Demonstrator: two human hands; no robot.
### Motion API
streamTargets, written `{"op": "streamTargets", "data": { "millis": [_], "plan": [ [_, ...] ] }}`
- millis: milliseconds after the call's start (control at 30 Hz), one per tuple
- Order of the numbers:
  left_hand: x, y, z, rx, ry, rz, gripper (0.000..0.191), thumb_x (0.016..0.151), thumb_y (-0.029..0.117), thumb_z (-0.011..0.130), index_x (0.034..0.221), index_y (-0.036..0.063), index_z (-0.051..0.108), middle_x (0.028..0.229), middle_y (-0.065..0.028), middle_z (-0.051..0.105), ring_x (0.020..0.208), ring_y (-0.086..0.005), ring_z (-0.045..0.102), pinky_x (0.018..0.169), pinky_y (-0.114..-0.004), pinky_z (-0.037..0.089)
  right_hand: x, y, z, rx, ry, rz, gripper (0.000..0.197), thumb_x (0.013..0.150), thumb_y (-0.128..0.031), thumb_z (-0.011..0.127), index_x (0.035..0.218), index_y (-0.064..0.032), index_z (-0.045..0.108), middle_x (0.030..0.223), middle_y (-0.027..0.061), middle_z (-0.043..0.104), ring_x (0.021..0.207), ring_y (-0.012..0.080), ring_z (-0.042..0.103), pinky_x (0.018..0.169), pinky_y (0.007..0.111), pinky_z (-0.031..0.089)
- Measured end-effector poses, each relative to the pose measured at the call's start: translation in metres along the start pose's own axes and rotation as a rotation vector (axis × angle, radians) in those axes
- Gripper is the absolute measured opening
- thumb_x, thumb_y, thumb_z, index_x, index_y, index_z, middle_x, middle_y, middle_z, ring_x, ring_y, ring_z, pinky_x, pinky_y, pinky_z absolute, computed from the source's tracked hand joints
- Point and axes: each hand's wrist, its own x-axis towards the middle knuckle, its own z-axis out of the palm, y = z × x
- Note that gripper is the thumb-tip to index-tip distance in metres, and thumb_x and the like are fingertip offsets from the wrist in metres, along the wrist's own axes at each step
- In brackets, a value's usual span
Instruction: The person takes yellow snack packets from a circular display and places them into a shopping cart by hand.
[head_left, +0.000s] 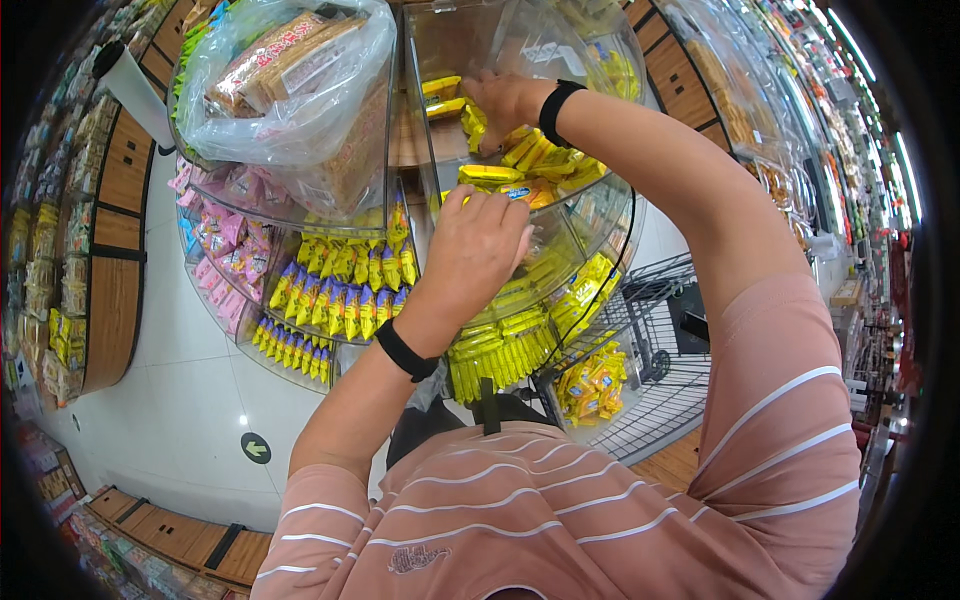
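My right hand (501, 105) reaches inside a clear plastic display bin (442, 161), its fingers at small yellow snack packets (474, 126); whether it grips one is hidden. More yellow packets (555, 161) lie loose in the bin below that hand. Nearer to me, my left hand (476, 240) is at the bin's front rim, back up and fingers curled, beside a yellow packet (489, 174) and an orange-and-yellow packet (531, 193). What lies under its fingers cannot be seen. Black bands circle both wrists.
Lower tiers hold yellow-purple packets (341, 307), pink packets (232, 240) and upright yellow packets (502, 349). A plastic bag (300, 127) with packaged food stands at the upper left. A wire shopping cart (660, 390) is at the right, near a clear container of yellow packets (592, 386).
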Motion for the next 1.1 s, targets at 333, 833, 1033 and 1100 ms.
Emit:
{"op": "streamTargets", "data": {
  "millis": [333, 833, 1033, 1100],
  "plan": [
    [0.002, 0.004, -0.001, -0.005, 0.013, 0.013, 0.021, 0.080, 0.017, 0.074, 0.095, 0.0084, 0.062, 0.084, -0.0087, 0.060, 0.086, -0.0274, 0.061, 0.088, -0.042, 0.045, -0.003, -0.003, -0.005, 0.104, -0.043, 0.105, 0.102, 0.060, -0.048, 0.085, 0.139, 0.0002, 0.043, 0.137, 0.0266, 0.053, 0.124, 0.0394, 0.057, 0.101, 0.046, 0.049],
    [0.004, 0.012, -0.008, 0.048, -0.071, 0.048, 0.026, 0.084, 0.016, 0.073, 0.107, 0.0061, 0.064, 0.099, -0.0127, 0.067, 0.096, -0.0325, 0.062, 0.090, -0.044, 0.045, -0.242, 0.025, -0.053, 1.205, 0.668, -0.041, 0.068, 0.083, -0.049, 0.073, 0.129, -0.0017, 0.056, 0.117, 0.0054, 0.064, 0.097, 0.0111, 0.060, 0.086, 0.028, 0.049],
    [-0.006, 0.034, -0.013, -0.116, 0.078, -0.020, 0.027, 0.091, 0.007, 0.066, 0.117, 0.0014, 0.064, 0.113, -0.0174, 0.065, 0.106, -0.0329, 0.062, 0.096, -0.041, 0.046, -0.442, -0.010, 0.064, 1.962, 0.732, -0.009, 0.044, 0.095, -0.034, 0.067, 0.122, 0.0003, 0.063, 0.116, 0.0069, 0.069, 0.106, 0.0130, 0.065, 0.096, 0.028, 0.050],
    [-0.011, 0.059, -0.014, -0.223, 0.033, -0.051, 0.024, 0.093, 0.007, 0.065, 0.117, 0.0003, 0.064, 0.112, -0.0158, 0.066, 0.105, -0.0305, 0.062, 0.095, -0.038, 0.047, -0.482, -0.028, 0.146, 2.126, 0.801, 0.195, 0.047, 0.096, -0.035, 0.066, 0.124, 0.0024, 0.061, 0.121, 0.0091, 0.067, 0.109, 0.0150, 0.065, 0.098, 0.029, 0.051]
  ]
}}
